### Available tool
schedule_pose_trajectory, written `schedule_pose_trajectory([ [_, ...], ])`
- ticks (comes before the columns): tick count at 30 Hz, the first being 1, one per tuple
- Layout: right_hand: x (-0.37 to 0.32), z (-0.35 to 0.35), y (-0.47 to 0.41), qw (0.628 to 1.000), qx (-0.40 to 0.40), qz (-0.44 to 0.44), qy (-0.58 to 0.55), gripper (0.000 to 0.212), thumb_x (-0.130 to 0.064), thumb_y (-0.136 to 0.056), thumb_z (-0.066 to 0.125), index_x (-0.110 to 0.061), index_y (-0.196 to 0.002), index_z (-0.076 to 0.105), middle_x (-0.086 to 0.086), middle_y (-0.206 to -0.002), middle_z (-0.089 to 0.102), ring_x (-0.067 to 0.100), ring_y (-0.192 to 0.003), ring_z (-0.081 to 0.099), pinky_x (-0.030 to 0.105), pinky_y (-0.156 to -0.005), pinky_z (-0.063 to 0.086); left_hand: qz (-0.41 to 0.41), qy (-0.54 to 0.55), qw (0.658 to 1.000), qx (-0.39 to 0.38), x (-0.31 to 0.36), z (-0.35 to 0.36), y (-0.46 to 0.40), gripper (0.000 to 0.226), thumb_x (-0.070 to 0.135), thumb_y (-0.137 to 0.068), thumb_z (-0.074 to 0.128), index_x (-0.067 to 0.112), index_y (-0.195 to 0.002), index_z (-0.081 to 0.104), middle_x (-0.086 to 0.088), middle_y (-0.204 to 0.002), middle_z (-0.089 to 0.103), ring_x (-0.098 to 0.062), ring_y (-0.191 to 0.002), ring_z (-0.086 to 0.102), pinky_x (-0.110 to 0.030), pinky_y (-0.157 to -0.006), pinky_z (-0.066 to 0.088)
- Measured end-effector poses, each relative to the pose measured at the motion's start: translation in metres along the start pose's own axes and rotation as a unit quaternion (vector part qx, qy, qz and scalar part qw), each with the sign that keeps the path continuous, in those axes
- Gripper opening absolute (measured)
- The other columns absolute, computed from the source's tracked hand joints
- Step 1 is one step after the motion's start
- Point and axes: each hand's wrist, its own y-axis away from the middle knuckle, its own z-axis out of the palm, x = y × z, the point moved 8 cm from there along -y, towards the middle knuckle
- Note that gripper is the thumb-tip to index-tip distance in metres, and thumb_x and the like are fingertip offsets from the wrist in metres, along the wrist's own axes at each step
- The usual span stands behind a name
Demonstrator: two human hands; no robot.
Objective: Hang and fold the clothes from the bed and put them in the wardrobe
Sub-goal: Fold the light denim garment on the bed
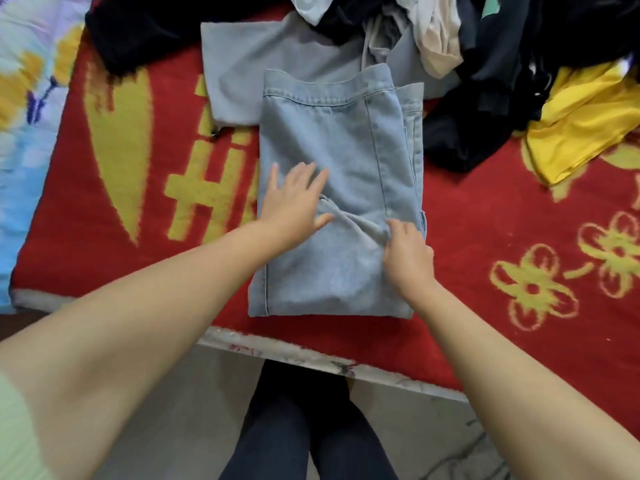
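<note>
So you've got one pair of light blue denim jeans point(332, 188) folded into a tall rectangle, lying flat on the red blanket with yellow flowers and lettering point(485, 220) near the front edge of the bed. Both of your hands are on it. Your left hand point(294, 206) lies flat on the denim about halfway up, fingers straight and spread, nothing held. Your right hand point(408, 251) is at the right side of the fold, fingers curled in, and its grip is pinched on a ridge of denim that wrinkles toward the other hand.

Behind the jeans there's one flat pale grey garment point(277, 60), the jeans' top edge overlapping it. Further back and right is a loose heap: one big black garment point(145, 29) on the left, more dark pieces point(491, 98) on the right (can't count those, they're tangled), one beige piece point(440, 46), and one bright yellow shiny garment point(581, 116). One pastel floral quilt point(31, 98) sits at the far left.
</note>
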Motion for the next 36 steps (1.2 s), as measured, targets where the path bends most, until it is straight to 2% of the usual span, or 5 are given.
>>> schedule_pose_trajectory([
  [5,-0.045,0.037,0.045,0.967,0.046,-0.213,0.135,0.056,-0.032,-0.087,0.047,-0.018,-0.141,0.047,0.013,-0.149,0.04,0.039,-0.138,0.033,0.077,-0.096,0.021,0.044,0.011,0.996,0.079,0.046,0.052,0.066,0.07,0.053,-0.087,0.039,0.016,-0.146,0.034,-0.016,-0.152,0.03,-0.03,-0.141,0.03,-0.067,-0.105,0.021],
  [12,0.045,0.108,0.029,0.956,-0.176,-0.141,0.186,0.066,-0.062,-0.095,0.015,-0.043,-0.134,-0.035,-0.009,-0.149,-0.04,0.016,-0.126,-0.05,0.078,-0.102,-0.003,0.003,-0.002,0.992,-0.129,0.0,0.146,0.064,0.073,0.069,-0.088,0.008,0.036,-0.131,-0.04,0.003,-0.139,-0.048,-0.015,-0.13,-0.043,-0.066,-0.109,-0.009],
  [19,0.01,0.085,0.065,0.944,-0.129,-0.241,0.183,0.095,-0.074,-0.079,0.043,-0.034,-0.15,-0.004,0.008,-0.156,-0.019,0.039,-0.142,-0.021,0.076,-0.1,-0.008,0.106,-0.011,0.994,-0.024,0.02,0.104,0.089,0.087,0.07,-0.084,0.031,0.023,-0.153,0.006,-0.017,-0.157,-0.006,-0.028,-0.146,-0.003,-0.066,-0.11,0.0],
  [22,0.016,0.099,0.078,0.932,-0.15,-0.242,0.223,0.104,-0.047,-0.08,0.064,-0.035,-0.15,-0.013,0.003,-0.157,-0.025,0.038,-0.143,-0.02,0.077,-0.101,-0.005,0.142,-0.058,0.986,-0.063,0.023,0.119,0.114,0.103,0.069,-0.082,0.047,0.023,-0.148,-0.018,-0.02,-0.155,-0.017,-0.031,-0.146,-0.011,-0.065,-0.109,-0.008],
  [36,0.005,0.069,0.067,0.937,-0.245,-0.18,0.174,0.073,0.007,-0.091,0.031,-0.031,-0.152,0.017,-0.004,-0.16,0.012,0.032,-0.147,0.008,0.063,-0.11,0.021,0.03,0.005,0.969,-0.245,0.027,0.11,0.118,0.103,-0.018,-0.079,0.041,0.032,-0.15,-0.014,-0.02,-0.157,-0.016,-0.028,-0.147,-0.011,-0.052,-0.117,0.001],
])
